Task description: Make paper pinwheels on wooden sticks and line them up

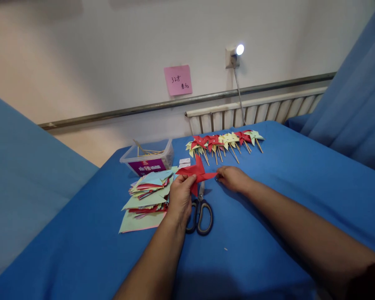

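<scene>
A folded red paper pinwheel (197,170) is pinched in my left hand (179,195), the thumb pressing on its face. At the tip of the pinwheel's right blade is my right hand (233,178), its fingers closed together. A small shiny speck shows at those fingertips, too small to name. Whether the right fingers touch the blade, I cannot tell. Scissors with dark handles (206,218) lie below the pinwheel, blades pointing away from me and partly covered by my left hand and the red paper.
Stacks of coloured paper (150,193) lie left of my left hand. Behind them stands a clear plastic box (168,156) with wooden sticks inside. Several finished pinwheels on sticks (214,141) are lined up at the back of the blue-covered table (253,250). A radiator (259,111) runs along the wall.
</scene>
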Demonstrator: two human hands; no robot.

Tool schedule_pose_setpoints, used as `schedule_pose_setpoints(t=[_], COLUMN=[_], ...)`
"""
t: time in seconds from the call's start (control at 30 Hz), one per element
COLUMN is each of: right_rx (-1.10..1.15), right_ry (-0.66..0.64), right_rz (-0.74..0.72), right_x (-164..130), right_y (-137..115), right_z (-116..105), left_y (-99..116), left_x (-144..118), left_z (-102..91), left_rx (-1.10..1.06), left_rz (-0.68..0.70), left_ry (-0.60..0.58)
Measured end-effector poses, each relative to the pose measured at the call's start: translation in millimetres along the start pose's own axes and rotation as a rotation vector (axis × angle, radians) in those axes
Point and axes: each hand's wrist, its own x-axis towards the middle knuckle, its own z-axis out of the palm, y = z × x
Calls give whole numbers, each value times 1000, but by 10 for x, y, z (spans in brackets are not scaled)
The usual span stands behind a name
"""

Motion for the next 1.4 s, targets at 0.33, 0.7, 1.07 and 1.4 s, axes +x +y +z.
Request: schedule_pose_setpoints(t=[0.33,0.7,1.07,1.4], right_rx=[-65,-169,-168,-95], right_ry=[23,0,26,2], right_rz=[78,97,122,-8], right_x=[-36,-58,-35,-4], right_y=[-123,-229,-237,-117], right_z=[21,-13,49,63], left_y=[3,-4,-26,-19], left_x=[-19,-5,-6,2], left_z=[12,6,1,1], left_rx=[-1,14,25,25], left_rz=[9,9,6,12], left_ry=[-10,-6,-23,-8])
